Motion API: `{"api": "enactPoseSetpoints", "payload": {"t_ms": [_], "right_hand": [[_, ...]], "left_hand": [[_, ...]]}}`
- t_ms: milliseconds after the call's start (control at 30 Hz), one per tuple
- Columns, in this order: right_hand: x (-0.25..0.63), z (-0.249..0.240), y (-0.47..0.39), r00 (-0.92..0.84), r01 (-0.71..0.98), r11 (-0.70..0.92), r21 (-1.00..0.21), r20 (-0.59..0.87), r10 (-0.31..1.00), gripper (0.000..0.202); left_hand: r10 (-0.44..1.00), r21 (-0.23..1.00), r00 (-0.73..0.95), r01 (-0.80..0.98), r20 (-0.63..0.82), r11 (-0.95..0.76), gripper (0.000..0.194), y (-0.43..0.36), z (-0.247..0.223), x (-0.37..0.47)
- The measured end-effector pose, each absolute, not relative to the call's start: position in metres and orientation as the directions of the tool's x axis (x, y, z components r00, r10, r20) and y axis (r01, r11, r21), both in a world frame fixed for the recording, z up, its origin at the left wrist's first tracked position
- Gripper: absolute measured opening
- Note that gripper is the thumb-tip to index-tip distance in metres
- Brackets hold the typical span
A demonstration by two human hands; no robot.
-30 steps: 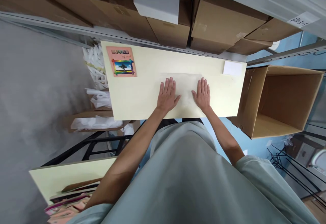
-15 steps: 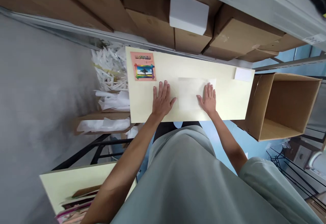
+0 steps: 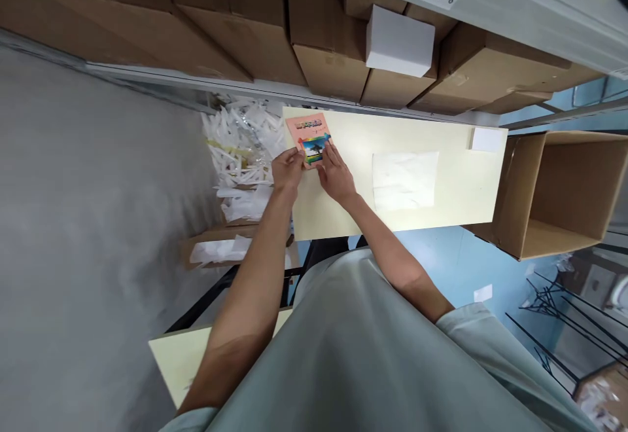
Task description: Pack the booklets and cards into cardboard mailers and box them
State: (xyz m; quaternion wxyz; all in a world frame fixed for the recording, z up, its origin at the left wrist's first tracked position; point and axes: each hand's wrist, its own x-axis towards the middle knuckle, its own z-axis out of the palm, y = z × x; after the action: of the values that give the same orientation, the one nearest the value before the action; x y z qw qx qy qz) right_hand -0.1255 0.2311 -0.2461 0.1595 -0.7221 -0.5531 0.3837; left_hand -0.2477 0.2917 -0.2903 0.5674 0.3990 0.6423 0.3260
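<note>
A pink printed card or booklet (image 3: 308, 125) with a picture of a tree is at the left end of the cream table (image 3: 454, 186), slightly tilted. My left hand (image 3: 287, 171) pinches its lower left edge between thumb and fingers. Over its lower right part, my right hand (image 3: 337, 173) is closed on the edge, covering that corner with the fingers. To the right of my right hand, a thin white sheet (image 3: 405, 180) lies flat on the table, touched by neither hand.
A small white box (image 3: 485, 139) is at the table's right end, beside an open cardboard box (image 3: 527, 190). Cardboard boxes (image 3: 333, 69) and a white box (image 3: 400, 42) line the shelf behind. White plastic bags (image 3: 245, 137) are heaped at the left.
Both hands have moved left, off the table and the white sheet, and now hold the pink card, which has turned slightly. The view has shifted too.
</note>
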Motion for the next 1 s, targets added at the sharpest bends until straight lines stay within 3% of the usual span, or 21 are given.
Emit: {"api": "enactPoseSetpoints", "payload": {"t_ms": [100,233,367,533,700,867,1000], "right_hand": [[-0.109,-0.246,0.226,0.129,0.598,-0.349,-0.721,-0.343,0.930,0.043],[-0.063,-0.232,0.189,0.381,0.367,-0.405,-0.837,-0.262,0.887,0.050],[-0.004,-0.203,0.116,0.480,0.186,-0.470,-0.863,-0.338,0.810,0.051],[0.053,-0.208,0.060,0.592,0.187,-0.618,-0.763,-0.415,0.691,0.046],[0.072,-0.248,0.058,0.570,0.326,-0.645,-0.692,-0.400,0.718,0.027],[0.078,-0.258,0.065,0.496,0.453,-0.617,-0.643,-0.393,0.774,0.012],[0.094,-0.250,0.064,0.415,0.467,-0.606,-0.645,-0.445,0.794,0.012]], "left_hand": [[0.866,0.861,-0.047,0.098,-0.497,0.499,0.033,0.283,-0.270,-0.242],[0.873,0.886,0.156,0.100,-0.463,0.452,0.041,0.244,-0.225,-0.230],[0.814,0.860,0.277,0.140,-0.511,0.491,0.045,0.186,-0.202,-0.187],[0.782,0.812,0.232,0.254,-0.578,0.525,0.032,0.133,-0.229,-0.122],[0.828,0.765,0.082,0.444,-0.554,0.467,0.016,0.114,-0.255,-0.096],[0.891,0.762,-0.026,0.508,-0.453,0.402,0.021,0.100,-0.260,-0.087],[0.912,0.762,-0.101,0.519,-0.396,0.388,0.026,0.093,-0.261,-0.079]]}}
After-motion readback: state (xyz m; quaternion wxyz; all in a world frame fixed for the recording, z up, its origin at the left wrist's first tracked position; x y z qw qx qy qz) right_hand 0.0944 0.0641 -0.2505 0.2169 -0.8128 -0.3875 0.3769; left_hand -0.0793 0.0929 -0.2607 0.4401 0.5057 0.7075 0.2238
